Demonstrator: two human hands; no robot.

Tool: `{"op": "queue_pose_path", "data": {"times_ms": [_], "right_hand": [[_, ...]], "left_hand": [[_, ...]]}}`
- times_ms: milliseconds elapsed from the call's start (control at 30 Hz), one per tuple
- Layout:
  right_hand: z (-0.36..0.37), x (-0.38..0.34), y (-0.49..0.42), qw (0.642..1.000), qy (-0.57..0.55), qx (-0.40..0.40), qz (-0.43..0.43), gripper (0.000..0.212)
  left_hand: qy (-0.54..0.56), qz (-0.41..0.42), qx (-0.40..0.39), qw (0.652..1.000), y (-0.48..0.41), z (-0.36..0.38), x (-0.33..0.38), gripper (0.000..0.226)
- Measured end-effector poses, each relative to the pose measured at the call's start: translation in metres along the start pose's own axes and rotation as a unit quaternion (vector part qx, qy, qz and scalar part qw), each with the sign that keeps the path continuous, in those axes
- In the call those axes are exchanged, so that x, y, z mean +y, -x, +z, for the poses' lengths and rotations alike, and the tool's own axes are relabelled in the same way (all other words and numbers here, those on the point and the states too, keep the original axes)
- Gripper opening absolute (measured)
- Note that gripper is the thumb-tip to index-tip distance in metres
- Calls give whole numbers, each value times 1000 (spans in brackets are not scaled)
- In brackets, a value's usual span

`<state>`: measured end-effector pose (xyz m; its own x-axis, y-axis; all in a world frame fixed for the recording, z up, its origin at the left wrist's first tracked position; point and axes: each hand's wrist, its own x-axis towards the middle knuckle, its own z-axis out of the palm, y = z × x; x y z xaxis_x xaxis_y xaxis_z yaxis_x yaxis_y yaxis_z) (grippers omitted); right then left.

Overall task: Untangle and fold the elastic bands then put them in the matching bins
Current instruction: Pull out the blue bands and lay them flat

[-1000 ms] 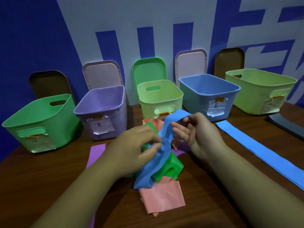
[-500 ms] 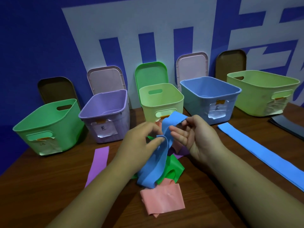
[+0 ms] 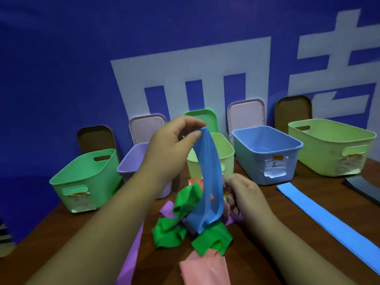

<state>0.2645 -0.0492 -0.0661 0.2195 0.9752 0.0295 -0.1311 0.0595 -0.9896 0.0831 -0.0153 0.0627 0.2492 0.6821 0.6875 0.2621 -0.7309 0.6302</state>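
My left hand [image 3: 174, 145] is raised above the table and pinches the top of a blue elastic band [image 3: 209, 182], which hangs down as a long loop into the tangle. My right hand [image 3: 242, 192] is low beside the loop, its fingers curled in the tangled bands; what exactly they grip is hidden. Green band [image 3: 176, 227], purple band [image 3: 131, 264] and pink band [image 3: 205, 270] lie knotted together under the blue one. The blue bin [image 3: 265, 140] stands behind, to the right.
Along the back stand a green bin [image 3: 86, 177], a purple bin [image 3: 131, 161], a small light-green bin [image 3: 226, 153] and a large light-green bin [image 3: 333, 140], with lids leaning on the wall. A flat blue band [image 3: 329, 221] and dark bands [image 3: 362, 188] lie at the right.
My left hand has lifted the blue band's end high, stretching it into a tall loop. My right hand has dropped to the pile. The camera has tilted upward.
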Motion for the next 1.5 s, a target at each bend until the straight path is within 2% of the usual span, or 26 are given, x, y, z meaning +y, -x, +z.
{"op": "queue_pose_path", "data": {"times_ms": [133, 200, 367, 433, 600, 733, 867, 967, 1067, 1200, 1333, 1500], "right_hand": [[2, 0, 4, 995, 58, -1, -87, 28], [2, -1, 5, 996, 51, -23, -73, 33], [7, -6, 8, 991, -110, -76, -8, 51], [6, -6, 11, 988, -112, -96, -38, 48], [3, -4, 11, 991, -91, -78, -66, 41], [2, 0, 14, 992, -39, -81, -91, 33], [-4, -5, 17, 994, 23, -46, -95, 38], [-21, -10, 20, 987, 110, -22, -116, 38], [-50, -12, 32, 983, 135, -20, -122, 29], [-100, -21, 59, 974, 189, 20, -120, 25], [-148, -39, 92, 964, 239, 18, -111, 20], [-199, -53, 134, 948, 308, 41, -68, 20]], "left_hand": [[-80, 38, -8, 996, -30, -8, 35, 26], [-97, 45, -4, 994, -44, -10, 49, 24], [-99, 43, 19, 994, -75, -11, 72, 22], [-99, 31, 32, 994, -85, -11, 76, 22], [-91, 1, 37, 995, -103, -9, 75, 22], [-99, -13, 42, 994, -112, -11, 70, 21], [-98, -25, 53, 994, -120, -14, 66, 18], [-84, -37, 50, 994, -126, -11, 63, 18], [-67, -52, 54, 995, -129, -1, 57, 18], [-38, -75, 48, 995, -126, 30, 43, 17], [-14, -96, 42, 994, -114, 77, 23, 15], [-1, -136, -4, 991, -87, 144, -2, 15]]}}
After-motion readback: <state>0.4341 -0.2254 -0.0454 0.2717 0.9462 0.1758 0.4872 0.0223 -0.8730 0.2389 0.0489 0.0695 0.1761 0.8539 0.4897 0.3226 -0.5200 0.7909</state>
